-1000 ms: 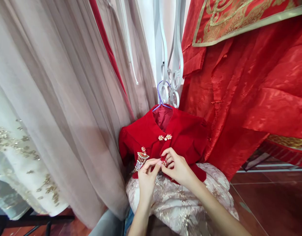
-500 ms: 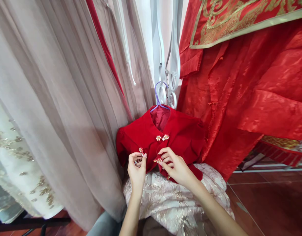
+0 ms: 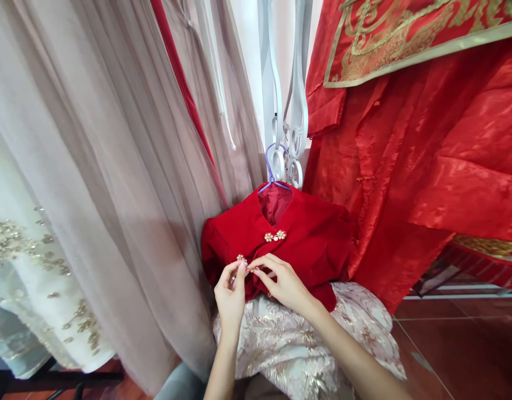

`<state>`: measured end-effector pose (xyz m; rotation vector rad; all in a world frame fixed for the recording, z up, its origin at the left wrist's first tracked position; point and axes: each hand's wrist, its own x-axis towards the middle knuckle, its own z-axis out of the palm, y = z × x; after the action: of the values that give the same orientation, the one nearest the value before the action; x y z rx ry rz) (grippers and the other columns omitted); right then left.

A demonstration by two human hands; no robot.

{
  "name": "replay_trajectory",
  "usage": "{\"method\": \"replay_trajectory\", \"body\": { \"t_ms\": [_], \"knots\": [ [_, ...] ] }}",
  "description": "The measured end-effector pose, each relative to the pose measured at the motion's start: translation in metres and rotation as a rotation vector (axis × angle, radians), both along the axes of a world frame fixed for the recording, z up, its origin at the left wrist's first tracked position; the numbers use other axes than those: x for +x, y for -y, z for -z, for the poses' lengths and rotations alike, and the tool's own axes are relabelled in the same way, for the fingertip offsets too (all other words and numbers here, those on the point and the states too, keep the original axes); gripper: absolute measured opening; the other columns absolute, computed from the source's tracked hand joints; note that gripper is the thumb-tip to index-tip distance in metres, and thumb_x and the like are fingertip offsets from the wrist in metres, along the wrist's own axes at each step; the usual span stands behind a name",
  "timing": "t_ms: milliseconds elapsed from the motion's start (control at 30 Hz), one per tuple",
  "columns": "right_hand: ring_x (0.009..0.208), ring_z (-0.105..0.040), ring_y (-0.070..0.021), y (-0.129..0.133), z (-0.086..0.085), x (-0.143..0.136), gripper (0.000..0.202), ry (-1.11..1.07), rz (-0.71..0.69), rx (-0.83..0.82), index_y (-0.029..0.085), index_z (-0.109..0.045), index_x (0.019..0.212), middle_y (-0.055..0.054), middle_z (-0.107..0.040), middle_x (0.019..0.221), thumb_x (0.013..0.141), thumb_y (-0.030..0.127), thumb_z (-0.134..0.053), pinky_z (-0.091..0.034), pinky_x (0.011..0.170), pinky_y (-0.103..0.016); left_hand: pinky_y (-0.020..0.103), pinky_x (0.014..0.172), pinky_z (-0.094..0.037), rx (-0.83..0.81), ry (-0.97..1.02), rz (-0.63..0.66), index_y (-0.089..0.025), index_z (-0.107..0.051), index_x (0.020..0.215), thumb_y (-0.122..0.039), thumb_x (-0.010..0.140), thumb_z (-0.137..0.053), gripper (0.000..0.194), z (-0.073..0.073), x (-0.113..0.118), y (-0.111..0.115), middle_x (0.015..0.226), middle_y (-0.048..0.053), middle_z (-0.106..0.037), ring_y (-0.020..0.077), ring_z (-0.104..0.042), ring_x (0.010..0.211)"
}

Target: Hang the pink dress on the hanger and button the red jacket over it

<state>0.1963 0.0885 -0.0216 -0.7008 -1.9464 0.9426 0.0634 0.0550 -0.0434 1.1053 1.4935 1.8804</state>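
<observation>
A red velvet jacket hangs on a purple hanger in front of me. Its upper flower-shaped frog button, with pearly stones, is fastened at the neck. Lower on the front, my left hand pinches the left half of a second frog button. My right hand pinches its right half. The fingertips of both hands meet at the jacket's front opening. My fingers cover the join, so I cannot tell whether the two halves are hooked together.
A pale patterned cloth lies below the jacket. Greyish-pink curtains and a white beaded gown hang at the left. Large red garments hang at the right, above the tiled floor. White scrolled metalwork stands behind the hanger.
My right hand has moved left with its half of the frog button, bringing it up against the left half. The jacket's two front edges have come together.
</observation>
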Motion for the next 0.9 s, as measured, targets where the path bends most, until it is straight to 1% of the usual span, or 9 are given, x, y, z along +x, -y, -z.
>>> {"method": "replay_trajectory", "body": {
  "t_ms": [133,300,433,600,733,900],
  "knots": [
    [0.086,-0.063,-0.0142,-0.001,-0.001,-0.005,0.019,-0.031,0.032,0.019,0.025,-0.062,0.101,-0.002,-0.062,0.100,0.090,0.022,-0.048,-0.057,0.070,-0.025,0.034,0.080,-0.056,-0.010,0.062,0.021,-0.015,-0.067,0.085,-0.045,0.073,-0.067,0.032,-0.001,0.000,0.001,0.087,0.007,-0.070,0.0193,-0.067,0.081],
    [0.086,-0.062,-0.0144,-0.004,-0.001,-0.007,0.018,-0.027,0.067,0.042,0.024,-0.063,0.100,-0.002,-0.063,0.098,0.089,0.021,-0.048,-0.056,0.070,-0.025,0.030,0.075,-0.056,0.010,0.063,0.035,-0.015,-0.066,0.083,-0.037,0.066,-0.073,0.028,-0.003,0.001,0.000,0.083,0.006,-0.069,0.0173,-0.066,0.078],
    [0.086,-0.062,-0.0136,-0.006,-0.001,-0.007,0.018,-0.045,0.040,0.032,0.023,-0.065,0.098,-0.002,-0.064,0.097,0.089,0.020,-0.050,-0.055,0.069,-0.023,0.027,0.073,-0.056,0.024,0.071,0.042,-0.014,-0.065,0.079,-0.031,0.062,-0.076,0.026,-0.004,0.000,0.000,0.079,0.004,-0.067,0.0153,-0.065,0.074],
    [0.083,-0.064,-0.0134,-0.009,-0.001,-0.008,0.019,-0.066,0.055,0.031,0.024,-0.069,0.096,-0.002,-0.067,0.092,0.088,0.021,-0.052,-0.055,0.070,-0.023,0.027,0.073,-0.055,0.004,0.069,0.028,-0.013,-0.066,0.080,-0.032,0.065,-0.073,0.025,-0.005,0.001,-0.002,0.079,0.005,-0.067,0.0152,-0.064,0.074],
    [0.082,-0.064,-0.0135,-0.011,0.002,-0.010,0.017,-0.079,0.071,0.026,0.023,-0.068,0.094,-0.001,-0.069,0.091,0.087,0.023,-0.053,-0.056,0.069,-0.023,0.025,0.072,-0.055,-0.003,0.092,0.042,-0.013,-0.067,0.081,-0.030,0.063,-0.073,0.025,-0.002,-0.001,-0.004,0.079,0.005,-0.069,0.0149,-0.065,0.074],
    [0.083,-0.065,-0.0136,-0.011,0.005,-0.015,0.014,-0.127,0.116,-0.009,0.022,-0.065,0.094,-0.002,-0.068,0.094,0.086,0.025,-0.055,-0.058,0.066,-0.023,0.023,0.071,-0.054,0.003,0.053,0.077,-0.013,-0.069,0.083,-0.025,0.063,-0.072,0.023,0.003,-0.005,-0.006,0.082,0.006,-0.071,0.0141,-0.066,0.074]
  ]
}}
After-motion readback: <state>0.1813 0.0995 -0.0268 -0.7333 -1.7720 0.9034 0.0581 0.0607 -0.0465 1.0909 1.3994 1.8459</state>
